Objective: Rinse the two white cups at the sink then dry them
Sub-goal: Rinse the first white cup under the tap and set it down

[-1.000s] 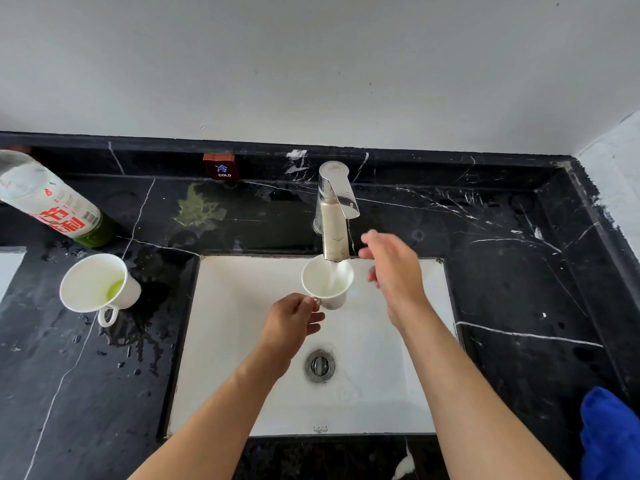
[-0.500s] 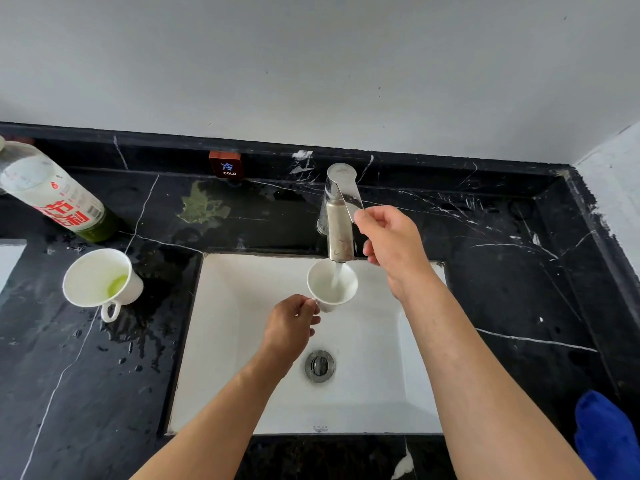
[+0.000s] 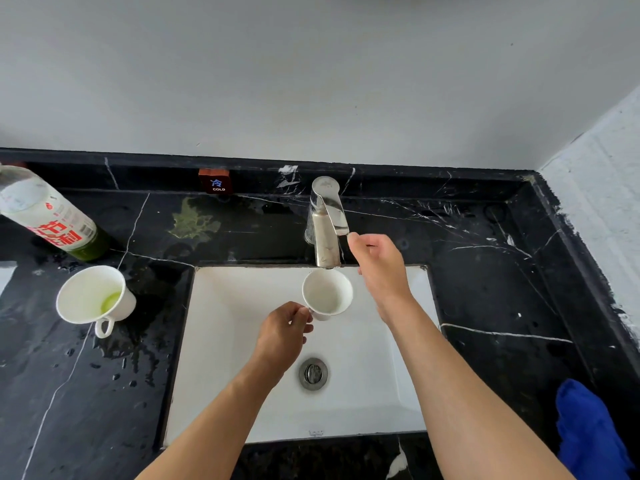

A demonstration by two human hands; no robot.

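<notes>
Cups first: one cup (image 3: 327, 292) was held over the sink (image 3: 242, 341), right under the tap spout (image 3: 325, 251), and the second cup (image 3: 90, 294) was parked on the wet black surface (image 3: 104, 393) to the left, with a bit of green liquid sitting in its bottom.

What could've gone wrong, as a guess: the held cup was only pinched by its handle, so a strong gush from the tap could've twisted it loose or sprayed water onto the surface. No stream could be made out, so whether water was running couldn't be told. The second cup hadn't been rinsed yet, and could easily have been forgotten.

Left hand (image 3: 282, 332) fingers were clenched round the held cup's handle, with the cup body sticking out up and to the right of them. Right hand (image 3: 379, 268) fingers were curled, with a fingertip touching the tap lever's (image 3: 334, 211) end; a real grip couldn't be confirmed. A blue cloth (image 3: 588, 434) was lying at the far right, untouched.
</notes>
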